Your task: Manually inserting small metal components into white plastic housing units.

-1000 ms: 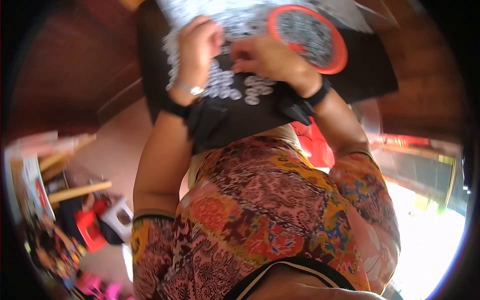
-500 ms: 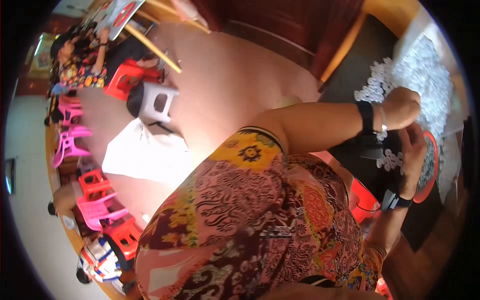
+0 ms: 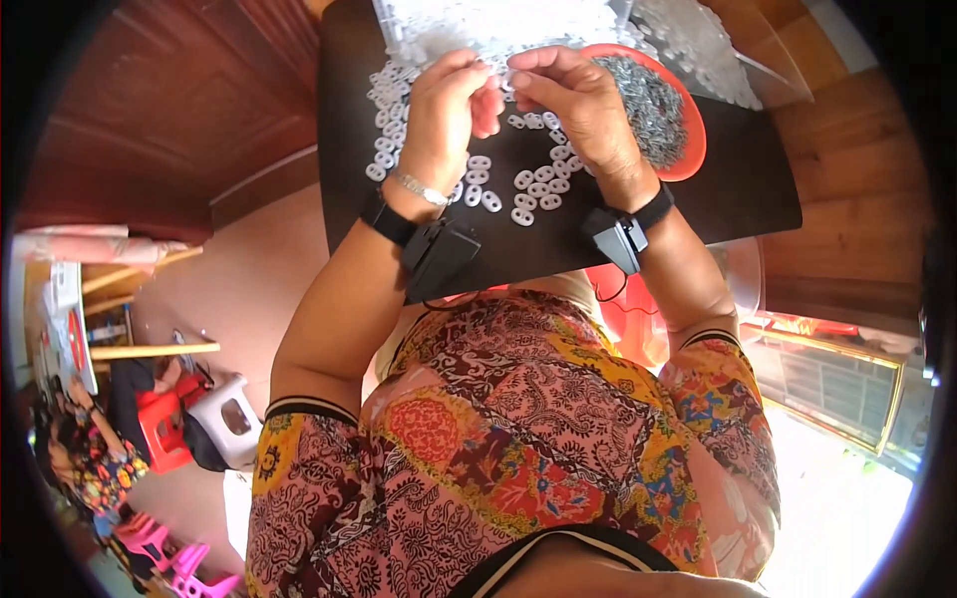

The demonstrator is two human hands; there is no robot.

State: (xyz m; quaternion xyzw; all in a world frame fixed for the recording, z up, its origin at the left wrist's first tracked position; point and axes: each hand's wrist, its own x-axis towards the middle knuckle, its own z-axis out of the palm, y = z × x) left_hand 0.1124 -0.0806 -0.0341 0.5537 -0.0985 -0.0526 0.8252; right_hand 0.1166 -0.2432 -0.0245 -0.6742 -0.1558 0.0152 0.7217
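My left hand (image 3: 447, 115) is raised over the near side of a heap of white plastic pieces (image 3: 538, 28), its fingers curled in toward the thumb. Close beside it, my right hand (image 3: 586, 108) has thumb and forefinger brought together. Whatever is pinched at the fingertips is too small and washed out by glare to name. Below the hands, small white oval pieces with two holes each (image 3: 539, 189) lie in loose clusters on the dark table (image 3: 399, 239). An orange-red bowl (image 3: 695, 145) of small grey metal parts (image 3: 648, 110) stands right of my right hand.
A clear plastic bag of pale pieces (image 3: 698, 50) lies behind the bowl. Dark red wooden panelling (image 3: 150, 110) rises at the left. Further off on the left are a grey stool (image 3: 234, 419), a red stool (image 3: 162, 434), pink chairs (image 3: 184, 568) and a seated person (image 3: 95, 458).
My view has swung from the room at the left back to the table. Both hands now show in front of me, closer to level, fingertips still near each other.
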